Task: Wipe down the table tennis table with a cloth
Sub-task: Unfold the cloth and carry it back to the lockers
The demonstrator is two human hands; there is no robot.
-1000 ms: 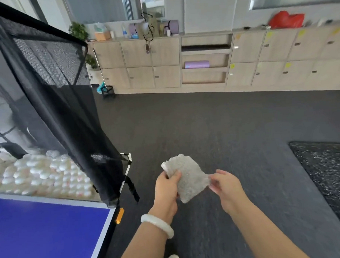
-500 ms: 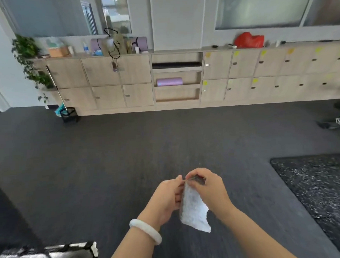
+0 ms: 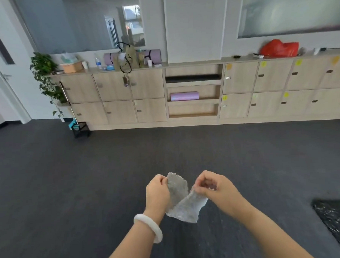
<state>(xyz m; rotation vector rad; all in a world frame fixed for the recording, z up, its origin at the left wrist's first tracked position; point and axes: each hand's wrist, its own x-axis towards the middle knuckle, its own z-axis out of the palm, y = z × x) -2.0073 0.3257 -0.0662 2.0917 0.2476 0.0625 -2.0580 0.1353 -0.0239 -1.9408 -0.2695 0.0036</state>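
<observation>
L grip point(image 3: 157, 191), R grip point(image 3: 216, 187) pulled apart — cloth point(image 3: 185, 206) spread open betw. them.

Forearms forward, left grip point(image 3: 157, 191) and right grip point(image 3: 214, 187) side by side, a pinch of cloth point(image 3: 181, 206) in each.

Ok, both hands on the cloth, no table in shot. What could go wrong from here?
The left hand and right hand only pinch the cloth; a slip could drop it onto the floor, picking up grit. The table is out of view; turning to find it, a foot might catch the speckled mat at right.
</observation>
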